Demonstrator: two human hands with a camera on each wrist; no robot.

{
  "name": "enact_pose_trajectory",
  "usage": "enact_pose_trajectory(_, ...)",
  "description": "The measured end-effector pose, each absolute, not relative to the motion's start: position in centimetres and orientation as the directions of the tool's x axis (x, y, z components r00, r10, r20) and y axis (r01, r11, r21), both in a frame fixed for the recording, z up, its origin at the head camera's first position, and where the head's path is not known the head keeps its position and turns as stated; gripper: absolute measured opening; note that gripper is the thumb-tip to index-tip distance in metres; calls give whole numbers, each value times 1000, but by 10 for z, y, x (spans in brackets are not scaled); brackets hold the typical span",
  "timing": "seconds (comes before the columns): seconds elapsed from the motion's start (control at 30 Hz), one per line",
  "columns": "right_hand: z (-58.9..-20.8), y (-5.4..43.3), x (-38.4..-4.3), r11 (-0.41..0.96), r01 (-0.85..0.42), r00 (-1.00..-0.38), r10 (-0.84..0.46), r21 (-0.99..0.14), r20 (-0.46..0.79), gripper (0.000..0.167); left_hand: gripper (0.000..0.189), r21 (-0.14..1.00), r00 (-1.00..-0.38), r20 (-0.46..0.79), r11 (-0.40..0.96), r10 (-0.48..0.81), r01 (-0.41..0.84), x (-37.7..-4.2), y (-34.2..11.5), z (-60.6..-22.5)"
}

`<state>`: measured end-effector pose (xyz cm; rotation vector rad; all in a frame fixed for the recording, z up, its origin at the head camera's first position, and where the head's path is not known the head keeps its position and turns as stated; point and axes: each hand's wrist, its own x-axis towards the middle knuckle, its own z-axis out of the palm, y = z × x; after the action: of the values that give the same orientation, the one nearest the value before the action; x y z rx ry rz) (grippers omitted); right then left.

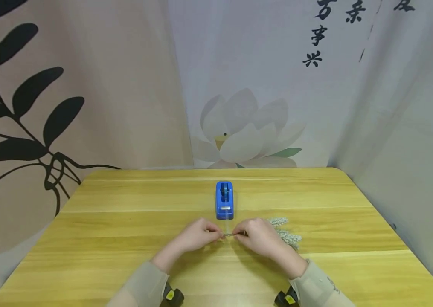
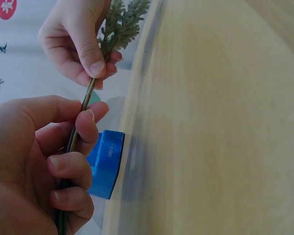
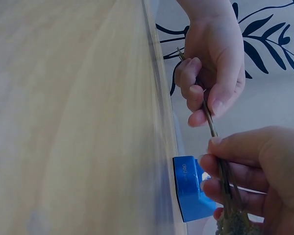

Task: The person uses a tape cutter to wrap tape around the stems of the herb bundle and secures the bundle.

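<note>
A small bunch of dried flower stems (image 2: 88,94) is held level between both hands, in front of a blue tape dispenser (image 1: 225,209). My left hand (image 1: 197,236) curls its fingers round the bare stem end, thumb and forefinger pinching it. Further along, my right hand (image 1: 260,237) pinches the same stems close below the pale grey-green flower heads (image 1: 288,237), which stick out to the right. A clear strip of tape (image 1: 227,226) runs from the dispenser toward the stems between the two hands. Fingers hide where the strip meets them.
The wooden table (image 1: 124,200) reaches back to a curtain (image 1: 132,85) printed with leaves, a lotus and characters. The dispenser stands upright just beyond the hands, near the table's middle. Dark wrist cameras (image 1: 172,296) sit under both sleeves.
</note>
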<state>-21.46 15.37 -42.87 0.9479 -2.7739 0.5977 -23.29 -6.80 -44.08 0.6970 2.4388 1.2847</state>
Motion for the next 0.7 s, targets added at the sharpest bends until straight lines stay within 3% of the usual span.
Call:
enact_pose_trajectory(0.53, -430, 154, -216, 717, -589, -807, -544, -373, 228, 6, 15, 770, -816, 22, 512, 577, 382, -231, -68, -432)
enact_pose_trajectory(0.7, -430, 153, -216, 725, -584, -812, -534, -366, 237, 4, 20, 776, -827, 5, 519, 562, 358, -231, -69, -432)
